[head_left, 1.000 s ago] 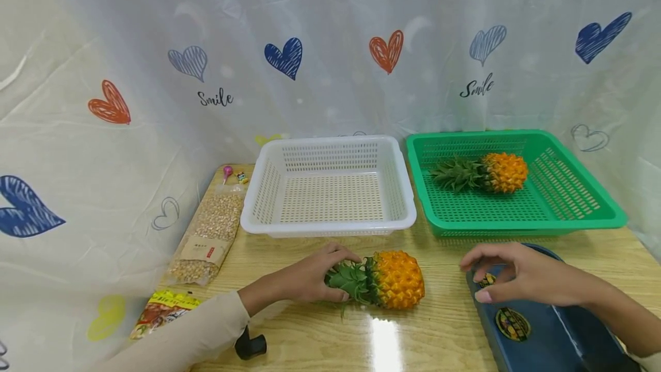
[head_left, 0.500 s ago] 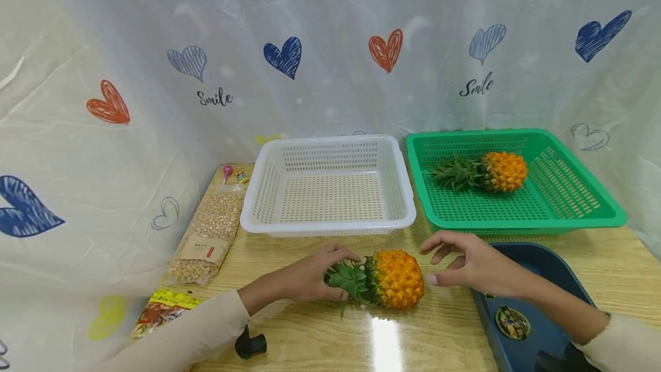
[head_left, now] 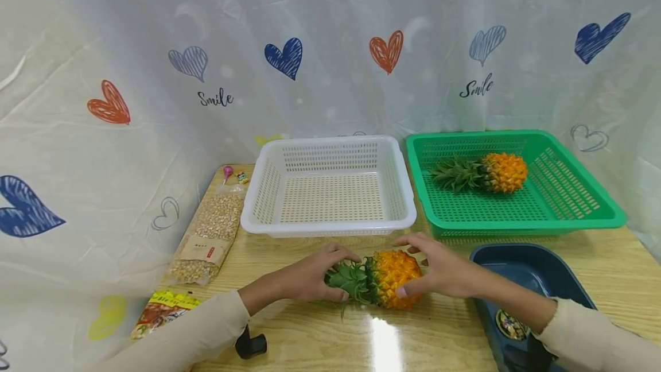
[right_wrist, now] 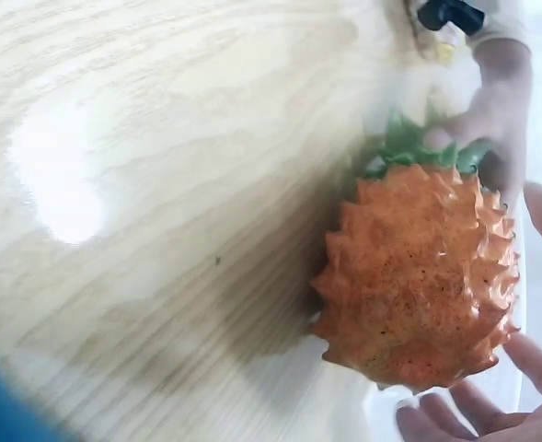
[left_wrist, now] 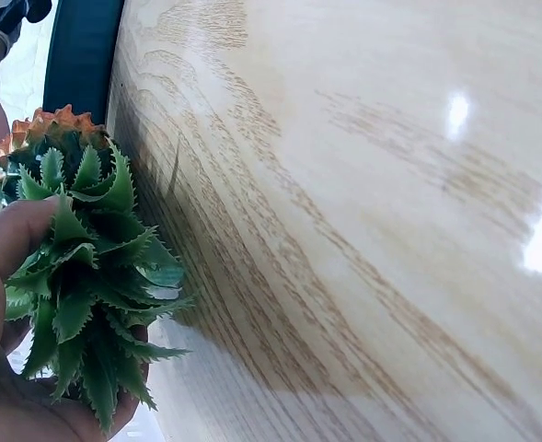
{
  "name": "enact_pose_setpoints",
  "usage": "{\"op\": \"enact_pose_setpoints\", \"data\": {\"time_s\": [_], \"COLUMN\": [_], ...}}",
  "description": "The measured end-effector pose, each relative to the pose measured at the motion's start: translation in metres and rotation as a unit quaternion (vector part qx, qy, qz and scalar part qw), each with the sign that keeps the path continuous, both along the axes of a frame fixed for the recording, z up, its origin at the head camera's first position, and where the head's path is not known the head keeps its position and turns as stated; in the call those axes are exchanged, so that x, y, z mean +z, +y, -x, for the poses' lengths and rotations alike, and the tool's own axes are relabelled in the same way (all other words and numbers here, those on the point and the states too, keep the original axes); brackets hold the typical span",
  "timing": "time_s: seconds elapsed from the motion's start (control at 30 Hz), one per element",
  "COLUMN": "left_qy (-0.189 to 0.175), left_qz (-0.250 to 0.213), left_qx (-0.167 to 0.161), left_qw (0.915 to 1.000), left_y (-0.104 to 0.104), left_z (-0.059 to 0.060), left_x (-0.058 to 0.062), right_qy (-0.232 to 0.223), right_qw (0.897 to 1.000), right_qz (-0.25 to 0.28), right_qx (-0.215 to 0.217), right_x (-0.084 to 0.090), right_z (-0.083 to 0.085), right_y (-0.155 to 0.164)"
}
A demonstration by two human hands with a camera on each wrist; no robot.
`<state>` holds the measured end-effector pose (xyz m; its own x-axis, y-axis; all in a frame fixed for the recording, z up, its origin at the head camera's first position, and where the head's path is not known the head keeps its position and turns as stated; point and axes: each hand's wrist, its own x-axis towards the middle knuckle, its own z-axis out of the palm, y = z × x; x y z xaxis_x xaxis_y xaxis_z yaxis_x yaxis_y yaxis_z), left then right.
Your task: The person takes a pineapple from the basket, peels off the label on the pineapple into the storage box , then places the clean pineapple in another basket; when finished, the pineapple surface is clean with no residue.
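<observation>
An orange pineapple (head_left: 389, 271) with a green leafy crown lies on its side on the wooden table, its crown to the left. My left hand (head_left: 315, 274) holds it by the crown, fingers and thumb around the leaves (left_wrist: 91, 276) in the left wrist view. From the other end, my right hand (head_left: 444, 271) reaches over the fruit, fingers spread and thumb overlapping its near side. The right wrist view has these fingers (right_wrist: 473, 414) close at the fruit's base, the thumb standing off to the side. Another pineapple (head_left: 506, 172) lies in the green basket (head_left: 532, 225).
Left of the green basket stands a white plastic basket (head_left: 330, 228). A dark blue tray (head_left: 521, 266) with a round label sits under my right forearm. At the left are a bag of grains (head_left: 214, 223), a colourful packet (head_left: 165, 306) and a black object (head_left: 251, 346).
My right hand has moved left from over the blue tray to the pineapple's fruit end. The left hand has stayed on the crown, and the pineapple has not moved.
</observation>
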<state>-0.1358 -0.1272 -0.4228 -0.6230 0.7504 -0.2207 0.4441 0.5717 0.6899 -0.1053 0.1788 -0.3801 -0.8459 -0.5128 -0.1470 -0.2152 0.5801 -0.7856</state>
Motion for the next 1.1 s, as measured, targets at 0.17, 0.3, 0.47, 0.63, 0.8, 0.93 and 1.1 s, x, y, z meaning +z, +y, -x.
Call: {"op": "enact_pose_setpoints", "data": {"time_s": [0.17, 0.3, 0.47, 0.63, 0.8, 0.93, 1.1], "left_qy": [0.001, 0.005, 0.008, 0.012, 0.011, 0.014, 0.015], "left_qz": [0.001, 0.004, 0.001, 0.000, 0.000, -0.001, -0.001], "left_qx": [0.001, 0.000, 0.001, 0.004, 0.003, -0.001, -0.002], "left_qw": [1.0000, 1.0000, 1.0000, 0.9999, 0.9999, 0.9999, 0.9999], "left_y": [0.000, 0.001, 0.002, 0.001, 0.001, 0.001, 0.002], "left_z": [0.000, 0.000, 0.001, 0.000, -0.002, -0.001, -0.001], "left_x": [0.001, 0.001, 0.000, -0.002, -0.002, 0.000, 0.001], "right_qy": [0.002, -0.005, -0.025, -0.014, -0.004, 0.007, 0.027], "right_qw": [1.000, 0.999, 0.998, 0.995, 0.994, 0.994, 0.993], "right_qz": [-0.023, -0.028, -0.008, -0.003, -0.033, -0.031, -0.022], "right_qx": [0.019, 0.039, 0.064, 0.095, 0.100, 0.105, 0.112], "right_x": [0.001, -0.001, -0.009, -0.016, -0.019, -0.020, -0.023], "right_z": [0.004, 0.008, 0.011, 0.013, 0.015, 0.015, 0.014], "right_y": [-0.007, -0.010, -0.013, -0.016, -0.017, -0.018, -0.017]}}
